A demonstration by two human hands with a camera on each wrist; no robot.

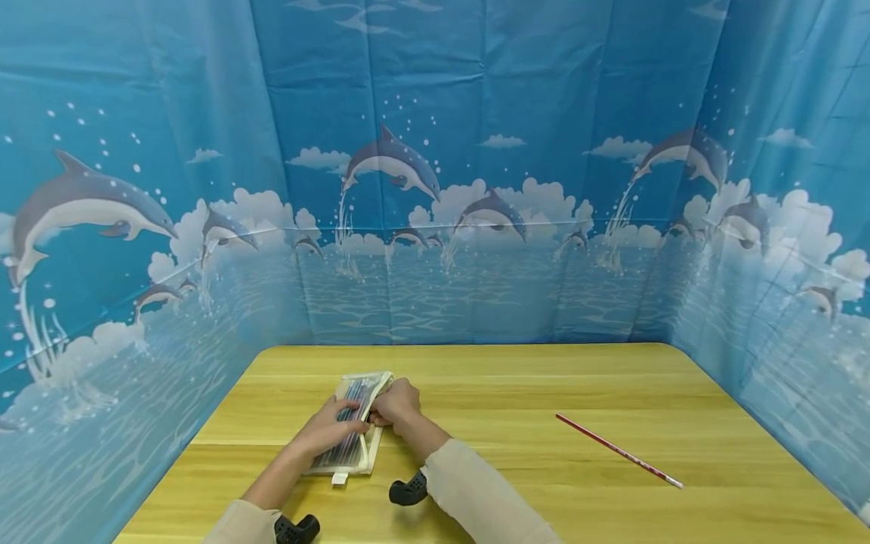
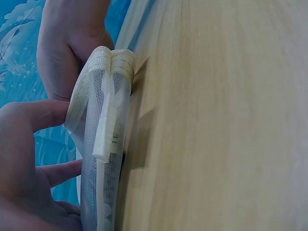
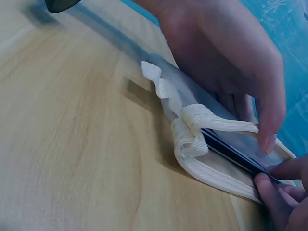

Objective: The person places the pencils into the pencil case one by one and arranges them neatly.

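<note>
A clear pencil pouch (image 1: 348, 455) with cream zipper edging lies on the table, left of centre, and several slim sticks show through its side. My left hand (image 1: 322, 434) grips it, with the fingers spread over the upper side and one digit at the zipper band. In the right wrist view the zipper mouth (image 3: 226, 125) gapes apart. There my right hand (image 3: 284, 192) is at the mouth, its fingertips pinching the end of a dark, slim, pencil-like stick (image 3: 231, 153). Most of that stick is hidden inside the pouch.
A red patterned pencil (image 1: 618, 449) with a pale end lies alone on the right side of the yellow wooden table (image 1: 516, 385). A dolphin-print curtain (image 1: 489, 287) surrounds the back and sides. Black wrist mounts (image 1: 408, 491) stick out below the forearms.
</note>
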